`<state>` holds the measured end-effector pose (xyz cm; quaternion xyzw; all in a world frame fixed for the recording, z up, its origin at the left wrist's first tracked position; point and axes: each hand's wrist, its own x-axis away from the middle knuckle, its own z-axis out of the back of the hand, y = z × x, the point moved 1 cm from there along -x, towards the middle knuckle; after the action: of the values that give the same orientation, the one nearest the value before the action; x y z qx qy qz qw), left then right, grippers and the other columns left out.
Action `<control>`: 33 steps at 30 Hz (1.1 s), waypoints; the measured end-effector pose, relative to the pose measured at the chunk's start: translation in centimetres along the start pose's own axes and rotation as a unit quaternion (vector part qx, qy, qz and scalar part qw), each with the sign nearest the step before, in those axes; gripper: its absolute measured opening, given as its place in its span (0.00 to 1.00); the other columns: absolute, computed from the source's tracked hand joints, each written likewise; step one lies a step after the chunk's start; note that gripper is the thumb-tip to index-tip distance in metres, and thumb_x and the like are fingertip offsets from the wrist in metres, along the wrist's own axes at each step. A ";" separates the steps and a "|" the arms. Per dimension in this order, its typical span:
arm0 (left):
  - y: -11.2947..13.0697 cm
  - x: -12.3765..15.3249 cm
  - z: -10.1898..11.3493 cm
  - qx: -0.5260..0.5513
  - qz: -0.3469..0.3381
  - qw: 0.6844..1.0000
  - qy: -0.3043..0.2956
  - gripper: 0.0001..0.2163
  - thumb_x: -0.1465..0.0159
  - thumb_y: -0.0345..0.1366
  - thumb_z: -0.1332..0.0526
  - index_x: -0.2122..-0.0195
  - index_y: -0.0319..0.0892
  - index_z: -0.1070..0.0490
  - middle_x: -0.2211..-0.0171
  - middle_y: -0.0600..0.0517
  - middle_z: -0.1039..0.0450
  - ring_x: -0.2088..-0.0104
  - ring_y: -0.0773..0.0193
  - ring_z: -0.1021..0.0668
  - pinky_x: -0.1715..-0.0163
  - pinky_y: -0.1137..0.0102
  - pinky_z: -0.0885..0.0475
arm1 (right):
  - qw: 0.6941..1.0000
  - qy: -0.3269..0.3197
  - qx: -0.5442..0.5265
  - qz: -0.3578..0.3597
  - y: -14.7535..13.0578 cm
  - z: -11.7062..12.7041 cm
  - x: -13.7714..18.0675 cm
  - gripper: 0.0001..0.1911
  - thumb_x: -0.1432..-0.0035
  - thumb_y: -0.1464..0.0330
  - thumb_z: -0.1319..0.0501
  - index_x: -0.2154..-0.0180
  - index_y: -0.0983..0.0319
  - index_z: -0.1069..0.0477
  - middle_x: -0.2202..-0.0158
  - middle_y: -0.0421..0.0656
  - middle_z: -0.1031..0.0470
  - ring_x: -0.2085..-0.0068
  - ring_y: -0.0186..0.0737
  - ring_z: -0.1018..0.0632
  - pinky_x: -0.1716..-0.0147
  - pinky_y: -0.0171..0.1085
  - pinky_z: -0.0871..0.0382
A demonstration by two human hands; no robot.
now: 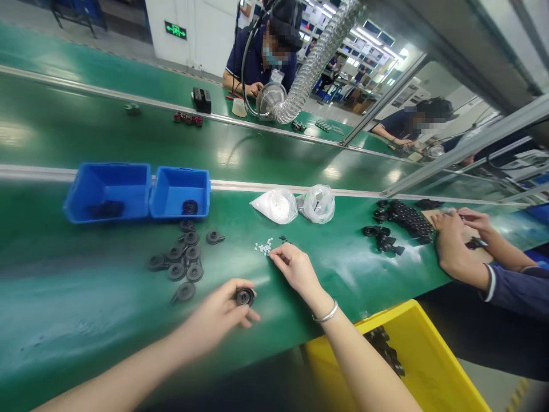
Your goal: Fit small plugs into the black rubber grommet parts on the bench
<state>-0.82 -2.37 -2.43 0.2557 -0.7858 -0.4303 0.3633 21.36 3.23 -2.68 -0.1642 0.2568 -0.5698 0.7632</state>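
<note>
Fingers and thumb of the person's left hand (225, 304) are closed on a black round part (245, 296), held just above the green work surface (338, 269) with its ringed face showing. The right hand (298, 270), a silver bangle (326, 312) at its wrist, has thumb and forefinger drawn close together at the edge of a scatter of small white pieces (266, 249); whether a piece is gripped between them cannot be told. A few small dark pieces (283, 238) lie just beyond that hand.

Left of the hands, a cluster of black parts with short stems (193, 253) lies loose, near two blue bins (180, 186) standing side by side, each with dark parts inside. Farther back, a bag of white contents (277, 205) touches a clear bag (318, 203) with something dark in it. A yellow bin (433, 355) holding black parts stands below the right forearm. At far right, a co-worker's hands (448, 222) work near a pile of black parts (412, 220); across the bench sits another person (257, 60).
</note>
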 end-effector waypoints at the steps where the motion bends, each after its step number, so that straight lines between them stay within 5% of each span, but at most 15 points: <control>1: -0.1 -0.1 0.0 0.007 -0.004 1.000 0.005 0.17 0.39 0.41 0.40 0.51 0.43 0.39 0.51 0.45 0.34 0.57 0.57 0.21 0.56 0.61 0.29 | 1.000 0.003 -0.007 0.003 -0.5 0.0 0.3 0.08 0.38 0.67 0.43 0.68 0.61 0.28 0.72 0.41 0.28 0.70 0.36 0.27 0.69 0.35 0.33; 7: -0.5 -0.3 0.4 0.027 -0.052 0.998 -0.002 0.15 0.38 0.34 0.41 0.51 0.43 0.40 0.54 0.48 0.33 0.54 0.59 0.24 0.50 0.62 0.32 | 0.993 -0.012 -0.092 0.075 -5.6 -1.1 3.4 0.05 0.36 0.69 0.44 0.64 0.60 0.29 0.69 0.41 0.28 0.67 0.35 0.26 0.67 0.35 0.30; 13: -1.0 0.2 1.0 -0.187 -0.061 0.978 0.071 0.16 0.37 0.32 0.44 0.48 0.46 0.38 0.74 0.58 0.41 0.71 0.65 0.31 0.66 0.68 0.32 | 0.983 -0.042 0.046 0.171 -7.4 -2.7 5.4 0.09 0.35 0.75 0.49 0.57 0.64 0.31 0.66 0.47 0.29 0.63 0.40 0.27 0.64 0.40 0.28; 20: -0.5 0.4 0.8 -0.259 -0.073 0.962 0.056 0.18 0.36 0.31 0.48 0.45 0.46 0.40 0.53 0.47 0.32 0.56 0.57 0.28 0.54 0.62 0.31 | 0.963 -0.065 0.126 0.231 -7.6 -2.4 5.6 0.11 0.36 0.77 0.48 0.55 0.68 0.31 0.65 0.49 0.29 0.64 0.43 0.29 0.65 0.42 0.30; 25: -0.3 0.4 1.0 -0.269 -0.092 0.958 0.034 0.18 0.36 0.30 0.49 0.45 0.46 0.40 0.46 0.46 0.35 0.47 0.55 0.30 0.46 0.60 0.34 | 0.967 -0.071 0.115 0.216 -8.0 -2.4 5.5 0.11 0.35 0.76 0.49 0.56 0.67 0.30 0.67 0.48 0.29 0.66 0.41 0.29 0.66 0.41 0.31; 29: -0.7 0.1 0.8 -0.177 -0.077 0.981 0.019 0.15 0.36 0.33 0.46 0.47 0.46 0.39 0.48 0.46 0.32 0.48 0.55 0.27 0.46 0.60 0.32 | 0.976 -0.077 0.039 0.199 -7.2 -1.5 4.7 0.10 0.35 0.74 0.48 0.57 0.64 0.29 0.65 0.46 0.26 0.64 0.39 0.27 0.63 0.38 0.30; 33: -1.2 -0.4 0.4 -0.064 -0.044 0.997 0.000 0.13 0.35 0.35 0.45 0.50 0.46 0.39 0.48 0.46 0.32 0.48 0.54 0.25 0.47 0.60 0.32 | 0.998 0.055 0.006 0.002 -1.9 0.7 3.0 0.08 0.35 0.68 0.46 0.65 0.61 0.29 0.70 0.42 0.27 0.67 0.36 0.26 0.64 0.36 0.30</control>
<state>-0.77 -2.45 -3.75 0.2662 -0.7447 -0.4950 0.3599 20.93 -0.25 -1.70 -0.1274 0.2954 -0.5783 0.7498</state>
